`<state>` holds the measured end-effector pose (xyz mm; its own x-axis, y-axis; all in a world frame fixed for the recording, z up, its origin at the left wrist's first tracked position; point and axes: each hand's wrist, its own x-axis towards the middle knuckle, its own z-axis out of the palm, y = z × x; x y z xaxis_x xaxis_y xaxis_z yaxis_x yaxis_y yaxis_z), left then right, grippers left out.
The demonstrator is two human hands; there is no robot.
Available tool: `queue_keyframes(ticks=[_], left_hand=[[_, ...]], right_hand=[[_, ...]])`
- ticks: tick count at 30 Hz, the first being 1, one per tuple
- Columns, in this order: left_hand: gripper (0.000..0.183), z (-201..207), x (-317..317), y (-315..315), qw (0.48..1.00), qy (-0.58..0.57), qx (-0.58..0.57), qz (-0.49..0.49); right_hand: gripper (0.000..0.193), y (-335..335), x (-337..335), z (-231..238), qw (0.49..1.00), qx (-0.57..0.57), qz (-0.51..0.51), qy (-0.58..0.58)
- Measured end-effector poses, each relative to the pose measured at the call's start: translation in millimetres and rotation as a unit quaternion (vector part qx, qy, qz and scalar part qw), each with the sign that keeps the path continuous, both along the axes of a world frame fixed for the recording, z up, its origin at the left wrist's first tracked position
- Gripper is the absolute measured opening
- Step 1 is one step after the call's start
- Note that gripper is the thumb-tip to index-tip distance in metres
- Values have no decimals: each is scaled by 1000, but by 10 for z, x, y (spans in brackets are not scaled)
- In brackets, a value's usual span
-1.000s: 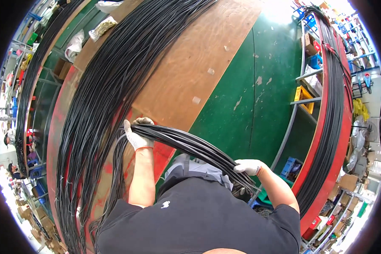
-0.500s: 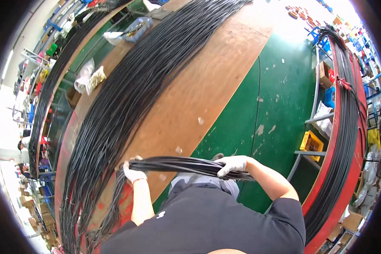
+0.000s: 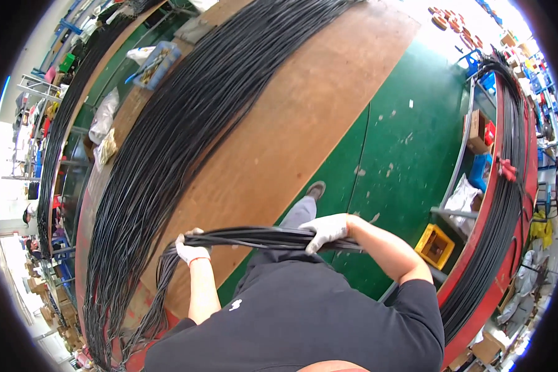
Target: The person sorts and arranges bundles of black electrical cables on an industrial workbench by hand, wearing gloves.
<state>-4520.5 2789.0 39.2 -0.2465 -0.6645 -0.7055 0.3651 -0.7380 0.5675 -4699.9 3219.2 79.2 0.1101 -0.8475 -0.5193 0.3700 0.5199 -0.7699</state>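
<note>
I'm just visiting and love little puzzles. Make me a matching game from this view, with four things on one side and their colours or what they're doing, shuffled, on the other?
Column one
1. Floor
2. Left hand
3. Lowest crate at the picture's right
4. Right hand

Column two
A. Yellow
B. Grips the black bundle near its end at the picture's right
C. Green with pale scuffs
D. Holds that bundle where it bends toward the picture's lower left

Pairs: 1-C, 2-D, 3-A, 4-B
</note>
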Motion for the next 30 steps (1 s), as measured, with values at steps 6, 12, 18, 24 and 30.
queue_keyframes(ticks=[6, 12, 18, 24, 30], left_hand=[[22, 54, -1491, 784, 1000, 2, 16, 27], [16, 357, -2927, 1795, 997, 20, -2, 81], [12, 374, -4245, 2871, 975, 124, 12, 185], [14, 542, -5888, 4298, 956, 210, 5, 203], [10, 955, -7027, 5555, 964, 179, 51, 191]], right_hand=[[44, 537, -1440, 184, 996, 81, 24, -31], [61, 1343, -2691, 103, 991, 63, -32, 117], [38, 2029, -4241, 98, 995, 91, -12, -41], [46, 2717, -5995, 398, 997, 60, 42, -37], [66, 3380, -7057, 985, 988, 77, 25, -130]])
